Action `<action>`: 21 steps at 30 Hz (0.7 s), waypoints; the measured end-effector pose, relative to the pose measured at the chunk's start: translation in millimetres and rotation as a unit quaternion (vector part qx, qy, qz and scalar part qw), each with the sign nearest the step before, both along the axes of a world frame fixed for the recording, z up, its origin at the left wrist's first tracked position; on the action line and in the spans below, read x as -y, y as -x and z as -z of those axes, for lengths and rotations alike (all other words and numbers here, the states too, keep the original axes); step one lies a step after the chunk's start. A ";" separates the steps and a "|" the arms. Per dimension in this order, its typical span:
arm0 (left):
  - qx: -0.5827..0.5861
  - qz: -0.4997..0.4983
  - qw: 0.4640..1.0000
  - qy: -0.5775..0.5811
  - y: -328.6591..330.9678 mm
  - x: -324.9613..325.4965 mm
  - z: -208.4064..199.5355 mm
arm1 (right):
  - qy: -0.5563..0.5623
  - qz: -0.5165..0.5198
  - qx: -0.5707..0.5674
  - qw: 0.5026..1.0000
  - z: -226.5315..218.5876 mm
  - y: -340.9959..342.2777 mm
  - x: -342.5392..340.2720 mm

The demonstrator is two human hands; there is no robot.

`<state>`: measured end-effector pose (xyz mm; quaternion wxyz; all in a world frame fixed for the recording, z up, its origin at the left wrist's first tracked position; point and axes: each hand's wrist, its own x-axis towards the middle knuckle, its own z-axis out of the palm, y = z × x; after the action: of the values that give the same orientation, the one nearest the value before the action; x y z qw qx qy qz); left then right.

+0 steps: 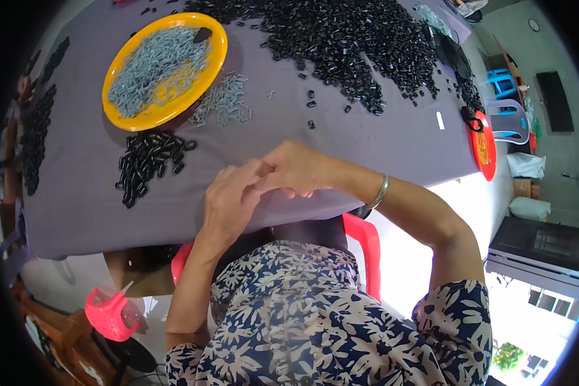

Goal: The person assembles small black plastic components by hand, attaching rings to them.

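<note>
My left hand point(228, 198) and my right hand point(297, 167) meet above the near edge of the table, their fingers pressed together. Whatever sits between the fingertips is too small or hidden to make out. Left of them lies a small pile of short black plastic cylinders point(149, 161). Beyond that pile is a yellow plate point(220, 48) full of small grey metal pieces that look like screws point(154, 67). More of these grey pieces point(228, 100) are spilled beside the plate's rim.
A large heap of black pieces point(347, 45) covers the far side of the grey tablecloth point(392, 145). Black rows point(37, 138) lie at the left. A red plate point(484, 148) is at the right edge, a pink basket point(112, 314) below left, and a red chair point(363, 248) beneath me.
</note>
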<state>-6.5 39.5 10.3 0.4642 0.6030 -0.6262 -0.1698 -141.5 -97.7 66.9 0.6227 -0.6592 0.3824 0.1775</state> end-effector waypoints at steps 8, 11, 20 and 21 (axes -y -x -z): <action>0.029 -0.014 0.999 0.017 0.9 -0.2 -1.5 | 0.042 0.043 0.045 0.997 2.3 10.8 -11.3; 0.117 -0.024 0.991 0.054 -2.1 -1.2 -3.2 | 0.088 0.120 0.155 0.977 20.1 30.3 -28.8; 0.126 -0.219 0.968 -0.008 -49.3 -13.2 0.7 | 0.511 0.263 0.203 0.793 39.3 115.5 17.8; 0.127 -0.222 0.967 -0.009 -51.8 -13.1 1.0 | 0.509 0.261 0.205 0.794 37.2 117.3 30.7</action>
<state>45.3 52.6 9.3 0.4018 0.7475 -0.5289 0.0100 -258.7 -128.4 29.7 0.2835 -0.7772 0.4380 -0.3518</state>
